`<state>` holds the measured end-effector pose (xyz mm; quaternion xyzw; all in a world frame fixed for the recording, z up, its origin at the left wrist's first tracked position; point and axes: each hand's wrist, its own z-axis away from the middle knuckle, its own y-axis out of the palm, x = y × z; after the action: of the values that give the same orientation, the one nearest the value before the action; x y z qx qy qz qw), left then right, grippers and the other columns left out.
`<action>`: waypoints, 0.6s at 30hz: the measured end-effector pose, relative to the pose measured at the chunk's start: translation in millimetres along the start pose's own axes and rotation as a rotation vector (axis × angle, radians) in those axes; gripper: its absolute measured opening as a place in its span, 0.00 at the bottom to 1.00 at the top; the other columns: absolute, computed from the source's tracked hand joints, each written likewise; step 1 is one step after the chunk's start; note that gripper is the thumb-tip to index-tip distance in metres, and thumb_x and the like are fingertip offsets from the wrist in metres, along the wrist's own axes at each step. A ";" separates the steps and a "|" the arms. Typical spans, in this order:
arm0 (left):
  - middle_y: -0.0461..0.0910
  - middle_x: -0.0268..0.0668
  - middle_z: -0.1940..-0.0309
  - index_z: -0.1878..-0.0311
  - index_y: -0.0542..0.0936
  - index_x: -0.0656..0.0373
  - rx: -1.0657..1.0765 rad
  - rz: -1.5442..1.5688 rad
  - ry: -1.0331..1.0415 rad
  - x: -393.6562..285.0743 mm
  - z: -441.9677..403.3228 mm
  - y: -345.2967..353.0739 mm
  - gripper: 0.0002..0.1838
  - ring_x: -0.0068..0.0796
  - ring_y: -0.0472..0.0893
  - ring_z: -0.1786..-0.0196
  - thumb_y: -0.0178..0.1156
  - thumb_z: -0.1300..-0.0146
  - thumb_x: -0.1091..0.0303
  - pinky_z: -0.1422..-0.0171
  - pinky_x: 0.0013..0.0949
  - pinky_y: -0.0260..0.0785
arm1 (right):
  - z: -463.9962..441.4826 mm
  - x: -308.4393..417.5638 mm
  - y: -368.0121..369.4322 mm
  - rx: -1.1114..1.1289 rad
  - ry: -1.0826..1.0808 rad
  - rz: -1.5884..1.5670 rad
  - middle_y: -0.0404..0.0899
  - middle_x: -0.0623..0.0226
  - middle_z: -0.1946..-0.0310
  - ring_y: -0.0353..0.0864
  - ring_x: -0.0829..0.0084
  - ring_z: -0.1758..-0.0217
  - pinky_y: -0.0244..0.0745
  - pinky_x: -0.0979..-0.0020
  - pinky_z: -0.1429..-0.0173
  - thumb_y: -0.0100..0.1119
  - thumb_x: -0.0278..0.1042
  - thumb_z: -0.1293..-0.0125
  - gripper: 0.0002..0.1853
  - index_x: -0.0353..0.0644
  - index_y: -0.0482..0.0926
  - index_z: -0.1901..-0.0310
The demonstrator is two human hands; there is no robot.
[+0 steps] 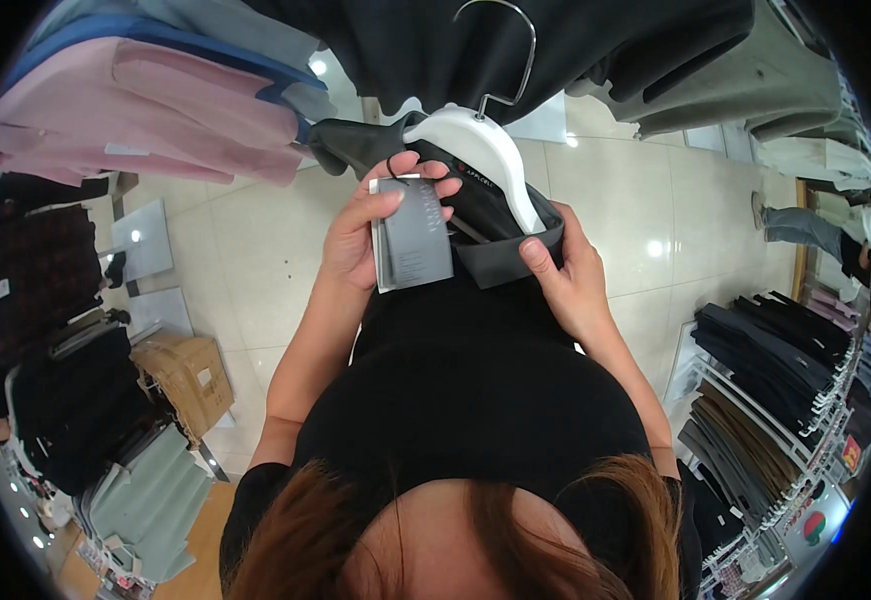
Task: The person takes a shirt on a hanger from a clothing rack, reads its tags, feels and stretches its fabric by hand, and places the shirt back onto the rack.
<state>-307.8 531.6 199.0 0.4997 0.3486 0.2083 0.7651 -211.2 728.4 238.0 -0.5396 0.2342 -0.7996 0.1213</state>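
A dark grey garment hangs on a white hanger with a metal hook, in front of my chest. My left hand pinches a grey hang tag by its upper left part, with a pale card behind it and a black string looped at the fingers. The tag covers part of the garment. At the right, my right hand grips the garment's collar, thumb on the near side and fingers behind it. Inside the neck, a small printed label shows.
Pink shirts hang at the upper left, black garments straight ahead. A cardboard box stands at the lower left beside dark and pale green clothes. Folded trousers hang on a rack at the right. Another person stands far right.
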 end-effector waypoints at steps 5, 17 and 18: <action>0.74 0.40 0.64 0.64 0.75 0.65 -0.053 -0.797 0.030 -23.8 14.3 -16.7 0.15 0.32 0.74 0.59 0.52 0.60 0.82 0.51 0.30 0.64 | -8.5 -10.3 -9.5 -0.068 -0.004 -0.045 0.79 0.57 0.69 0.79 0.65 0.66 0.71 0.70 0.59 0.58 0.58 0.45 0.31 0.38 0.70 0.51; 0.79 0.41 0.66 0.65 0.79 0.65 0.140 -1.718 0.720 29.7 2.8 19.8 0.07 0.38 0.80 0.63 0.58 0.48 0.80 0.58 0.32 0.71 | -14.0 0.1 -19.6 -0.041 -0.096 0.061 0.80 0.57 0.68 0.80 0.67 0.63 0.72 0.71 0.57 0.69 0.47 0.53 0.28 0.35 0.72 0.56; 0.79 0.42 0.65 0.64 0.79 0.65 0.130 -1.771 0.732 33.3 0.2 15.8 0.07 0.38 0.80 0.62 0.58 0.48 0.80 0.57 0.33 0.71 | -13.1 2.3 -20.7 -0.062 -0.105 0.095 0.80 0.57 0.68 0.80 0.67 0.63 0.72 0.71 0.57 0.70 0.48 0.54 0.29 0.35 0.72 0.56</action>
<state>-284.8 560.3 202.6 0.0003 0.8277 -0.3221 0.4595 -222.9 748.3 246.3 -0.5727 0.2775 -0.7558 0.1546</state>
